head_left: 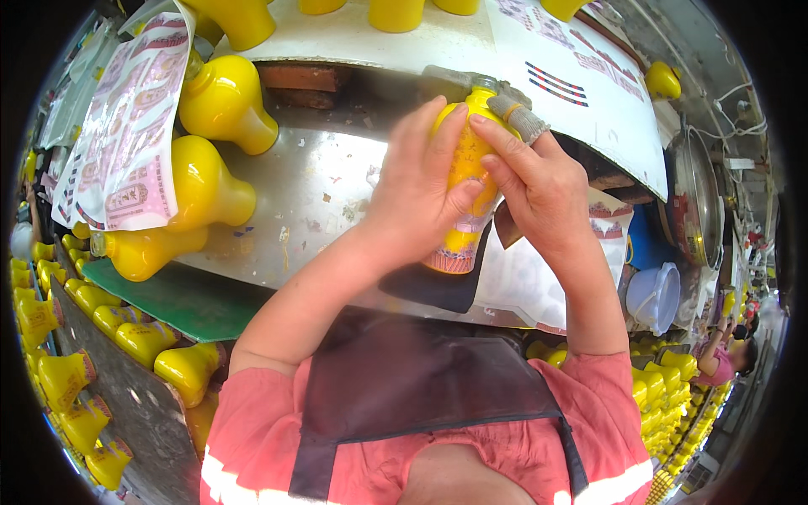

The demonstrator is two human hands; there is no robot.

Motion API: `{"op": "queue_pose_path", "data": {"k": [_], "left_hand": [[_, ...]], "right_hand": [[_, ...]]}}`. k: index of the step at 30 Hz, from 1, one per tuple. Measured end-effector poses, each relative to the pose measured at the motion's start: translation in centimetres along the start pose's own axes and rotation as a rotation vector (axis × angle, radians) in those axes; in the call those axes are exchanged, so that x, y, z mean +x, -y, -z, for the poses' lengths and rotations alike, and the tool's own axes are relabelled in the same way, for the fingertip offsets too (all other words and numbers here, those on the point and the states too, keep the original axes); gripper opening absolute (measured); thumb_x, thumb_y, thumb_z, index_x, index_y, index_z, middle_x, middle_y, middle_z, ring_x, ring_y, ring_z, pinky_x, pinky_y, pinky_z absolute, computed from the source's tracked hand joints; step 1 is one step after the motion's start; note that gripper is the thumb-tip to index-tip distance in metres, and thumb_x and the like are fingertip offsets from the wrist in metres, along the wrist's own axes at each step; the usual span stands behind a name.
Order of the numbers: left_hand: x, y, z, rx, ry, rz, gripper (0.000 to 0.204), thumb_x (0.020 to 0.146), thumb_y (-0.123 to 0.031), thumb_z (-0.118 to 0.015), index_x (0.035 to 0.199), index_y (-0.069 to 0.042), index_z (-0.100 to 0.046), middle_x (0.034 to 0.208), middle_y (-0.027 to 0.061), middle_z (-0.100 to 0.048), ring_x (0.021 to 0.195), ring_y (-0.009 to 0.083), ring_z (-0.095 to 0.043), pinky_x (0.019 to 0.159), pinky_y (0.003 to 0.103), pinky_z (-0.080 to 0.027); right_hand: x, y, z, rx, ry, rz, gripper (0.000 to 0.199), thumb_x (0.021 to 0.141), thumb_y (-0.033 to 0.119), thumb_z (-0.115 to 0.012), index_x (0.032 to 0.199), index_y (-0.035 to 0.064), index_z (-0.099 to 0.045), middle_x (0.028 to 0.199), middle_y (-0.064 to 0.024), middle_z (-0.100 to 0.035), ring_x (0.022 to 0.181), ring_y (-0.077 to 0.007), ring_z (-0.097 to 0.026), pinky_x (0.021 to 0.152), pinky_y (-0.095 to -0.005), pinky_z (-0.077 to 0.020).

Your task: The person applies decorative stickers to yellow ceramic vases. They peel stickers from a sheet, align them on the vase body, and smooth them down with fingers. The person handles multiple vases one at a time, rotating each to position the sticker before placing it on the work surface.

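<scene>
A glossy yellow bottle (471, 168) with a clear glass neck lies between my hands, its neck pointing away from me and its patterned base toward me. Gold lettering and a pink-and-purple decorated band show on its side. My left hand (412, 185) presses against its left side, thumb across the front and fingertips slightly blurred. From the right, my right hand (539, 189) has its thumb and forefinger on the upper body. A grey knitted cover (518, 118) sleeves one right finger. Beneath the bottle's base is a dark cloth or pad (438, 286).
Several plain yellow bottles (223, 105) lie at the left beside a printed decal sheet (126, 126). A white board (581, 93) with decal strips is at the back right. More decal sheet (530, 286) lies nearer me. A white bucket (652, 299) stands right; decorated yellow bottles (185, 370) fill racks below.
</scene>
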State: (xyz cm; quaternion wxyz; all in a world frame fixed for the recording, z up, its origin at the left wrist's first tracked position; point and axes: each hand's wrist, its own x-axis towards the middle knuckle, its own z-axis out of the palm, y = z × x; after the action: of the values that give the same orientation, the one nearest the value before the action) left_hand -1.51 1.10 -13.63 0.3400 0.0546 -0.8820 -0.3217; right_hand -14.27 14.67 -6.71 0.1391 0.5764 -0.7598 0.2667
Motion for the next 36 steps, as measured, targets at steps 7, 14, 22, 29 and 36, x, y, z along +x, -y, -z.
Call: {"op": "queue_pose_path", "data": {"k": [7,14,22,29,36], "left_hand": [[0.0,-0.3,-0.1,0.012,-0.019,0.026,0.078,0.096,-0.038,-0.064,0.155,-0.001,-0.028,0.152,0.0285,-0.034,0.136,0.0496,-0.038,0.116,0.055,-0.033],[0.0,-0.3,-0.2,0.02,-0.01,0.032,0.08,0.095,-0.038,-0.066,0.154,0.001,-0.028,0.152,0.0292,-0.035,0.136,0.0498,-0.039,0.116,0.054,-0.034],[0.1,-0.1,0.1,0.021,-0.013,0.001,0.083,0.095,-0.039,-0.065,0.154,0.004,-0.026,0.151,0.0296,-0.036,0.137,0.05,-0.038,0.117,0.054,-0.032],[0.2,-0.1,0.2,0.032,0.024,0.026,0.084,0.094,-0.038,-0.066,0.155,0.004,-0.026,0.154,0.0278,-0.035,0.139,0.0494,-0.035,0.119,0.054,-0.029],[-0.1,0.6,0.5,-0.13,-0.017,0.086,0.067,0.095,-0.019,-0.059,0.155,-0.001,-0.035,0.153,0.0246,-0.043,0.142,0.0428,-0.041,0.119,0.048,-0.032]], "right_hand": [[0.7,0.3,1.0,-0.044,0.108,-0.011,0.04,0.091,0.016,-0.073,0.13,0.0233,-0.071,0.091,-0.0115,-0.066,0.069,-0.0294,-0.067,0.062,-0.0378,-0.0554],[0.3,-0.1,0.7,-0.059,0.119,0.007,0.043,0.093,0.019,-0.072,0.135,0.0239,-0.068,0.085,-0.011,-0.063,0.064,-0.0288,-0.063,0.06,-0.0366,-0.053],[3.0,-0.9,2.2,0.376,-0.057,-0.7,0.025,0.102,0.02,-0.062,0.118,0.0048,-0.075,0.085,-0.004,-0.071,0.081,-0.011,-0.064,0.071,-0.027,-0.0531],[4.0,-0.3,3.8,0.676,0.191,-0.3,0.033,0.089,-0.001,-0.071,0.122,0.0031,-0.069,0.094,-0.0056,-0.071,0.079,-0.0112,-0.066,0.068,-0.0251,-0.0526],[0.7,-1.0,1.7,-0.157,-0.329,0.492,0.034,0.072,0.01,-0.075,0.106,0.016,-0.075,0.079,-0.0035,-0.059,0.073,-0.0234,-0.064,0.066,-0.0362,-0.0553]]}}
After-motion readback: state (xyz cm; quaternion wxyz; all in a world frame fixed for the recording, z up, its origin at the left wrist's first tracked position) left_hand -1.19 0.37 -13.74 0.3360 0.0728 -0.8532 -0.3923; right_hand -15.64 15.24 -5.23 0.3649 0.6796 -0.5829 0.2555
